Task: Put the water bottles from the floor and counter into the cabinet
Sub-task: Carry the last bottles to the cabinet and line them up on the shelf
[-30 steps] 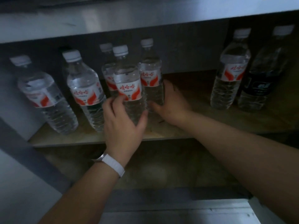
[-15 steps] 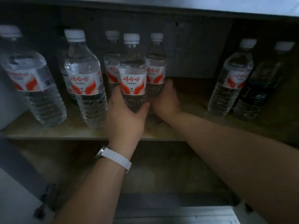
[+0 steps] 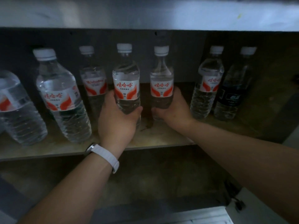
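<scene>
Inside the dark cabinet, clear water bottles with white caps and red-and-white labels stand on a wooden shelf (image 3: 161, 139). My left hand (image 3: 117, 125), with a white watch on the wrist, grips the lower part of the middle bottle (image 3: 126, 83). My right hand (image 3: 174, 109) wraps around the base of the bottle beside it on the right (image 3: 161, 81). Both held bottles are upright, a small gap between them. Another bottle (image 3: 93, 81) stands behind at the left.
Two larger bottles (image 3: 59, 94) (image 3: 16, 110) stand at the shelf's left. A small bottle (image 3: 208, 84) and a dark-labelled bottle (image 3: 233, 92) stand at the right. The counter's steel edge (image 3: 145, 15) overhangs the opening. A lower compartment (image 3: 145, 180) lies beneath the shelf.
The two held bottles have moved apart, the right one shifting rightwards away from the left one. My view has come closer to the shelf.
</scene>
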A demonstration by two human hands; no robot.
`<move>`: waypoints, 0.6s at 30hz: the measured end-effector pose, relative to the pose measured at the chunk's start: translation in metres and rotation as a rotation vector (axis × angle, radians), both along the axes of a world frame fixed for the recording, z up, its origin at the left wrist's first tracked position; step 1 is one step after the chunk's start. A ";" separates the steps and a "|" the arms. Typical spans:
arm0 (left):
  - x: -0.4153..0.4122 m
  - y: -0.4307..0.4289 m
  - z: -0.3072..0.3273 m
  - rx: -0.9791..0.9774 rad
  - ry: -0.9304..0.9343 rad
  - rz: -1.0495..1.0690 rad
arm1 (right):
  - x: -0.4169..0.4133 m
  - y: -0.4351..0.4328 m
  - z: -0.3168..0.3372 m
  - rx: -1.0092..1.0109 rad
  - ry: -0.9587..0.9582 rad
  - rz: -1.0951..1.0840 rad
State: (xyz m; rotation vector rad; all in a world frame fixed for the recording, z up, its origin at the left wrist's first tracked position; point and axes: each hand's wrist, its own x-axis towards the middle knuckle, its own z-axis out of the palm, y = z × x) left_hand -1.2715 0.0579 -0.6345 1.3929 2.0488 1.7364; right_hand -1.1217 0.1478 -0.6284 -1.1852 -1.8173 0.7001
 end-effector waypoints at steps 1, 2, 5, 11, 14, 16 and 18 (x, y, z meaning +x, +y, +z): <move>0.005 0.007 0.002 -0.002 -0.016 0.006 | 0.007 0.001 0.001 -0.002 -0.004 0.004; 0.010 0.013 0.004 -0.008 -0.032 0.010 | 0.013 0.002 0.002 -0.008 0.001 0.006; 0.024 0.032 0.007 -0.015 -0.078 -0.008 | 0.027 0.008 0.004 -0.021 0.029 -0.008; 0.044 0.060 0.004 -0.001 -0.077 -0.023 | 0.039 0.022 -0.001 0.034 0.033 -0.058; 0.047 0.069 0.000 -0.012 -0.070 -0.027 | 0.041 0.028 -0.005 0.078 0.027 -0.057; 0.048 0.072 -0.004 -0.018 -0.067 -0.032 | 0.041 0.031 -0.006 0.094 0.027 -0.059; 0.048 0.074 -0.006 -0.012 -0.075 -0.032 | 0.039 0.034 -0.009 0.103 0.027 -0.047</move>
